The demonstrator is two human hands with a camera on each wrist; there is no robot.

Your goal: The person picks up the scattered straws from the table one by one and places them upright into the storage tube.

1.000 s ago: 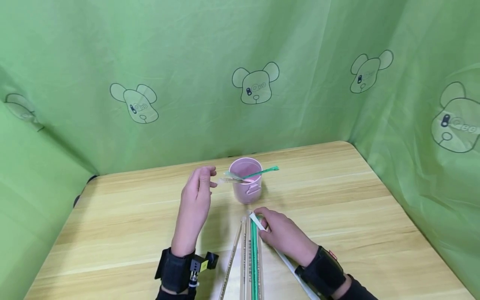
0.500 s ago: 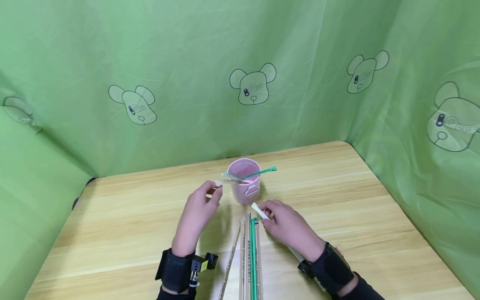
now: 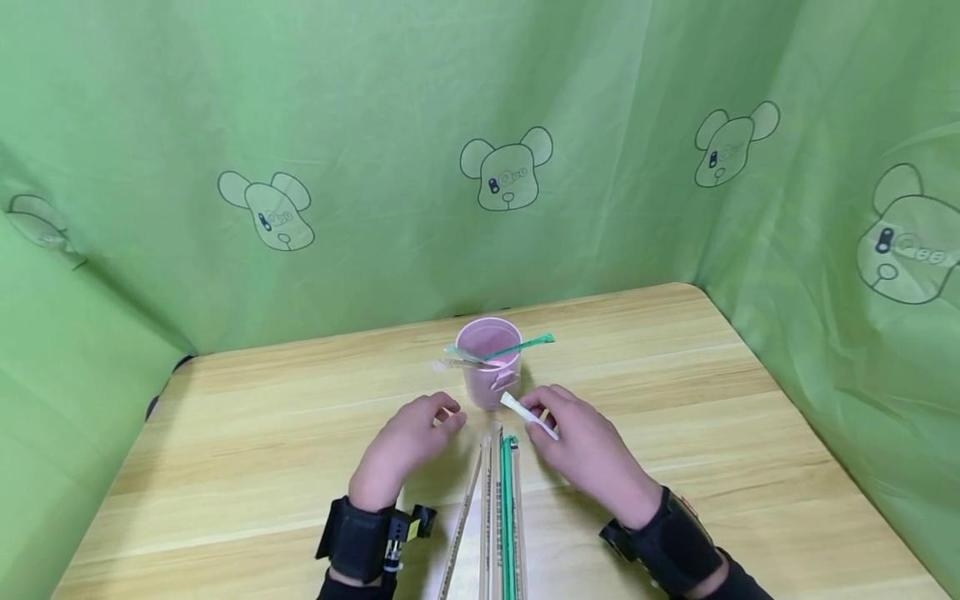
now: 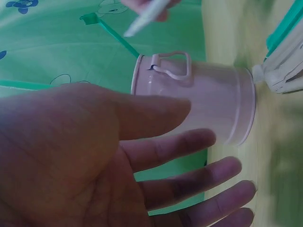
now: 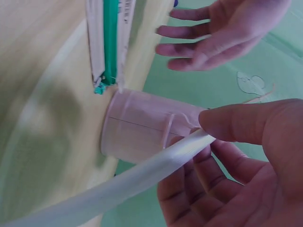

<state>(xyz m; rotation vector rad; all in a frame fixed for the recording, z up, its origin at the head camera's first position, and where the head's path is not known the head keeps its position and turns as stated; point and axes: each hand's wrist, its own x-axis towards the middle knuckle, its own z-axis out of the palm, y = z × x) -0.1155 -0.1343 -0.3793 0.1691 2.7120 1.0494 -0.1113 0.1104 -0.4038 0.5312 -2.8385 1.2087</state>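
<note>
A: What has changed?

B: The left hand [image 3: 411, 437] has moved. Half a second earlier it was up at the pale wrapped ends [image 3: 457, 363] that jut over the left of the bucket's rim; now it is lower, nearer the person. The right hand [image 3: 592, 446] has brought the tip of a white straw [image 3: 519, 407] closer to the lilac bucket [image 3: 483, 392]. The bucket still stands upright towards the back of the table [image 3: 262, 467].

A: And the fingers?

B: On the left they are loosely extended and spaced apart, holding nothing; the left wrist view shows this clearly. On the right, the thumb and fingertips are closed in a pinch on the white straw, a little below its tip.

A: Where exactly is that straw?

B: Held slanting in front of the bucket, on the person's side. The left wrist view shows its tip apart from the rim.

A: Anything else nearby?

B: A green straw [image 3: 534, 342] leans out over the bucket's right side. A row of wrapped straws [image 3: 498, 517], mostly clear with green among them, lies between the hands, pointing towards the bucket.
</note>
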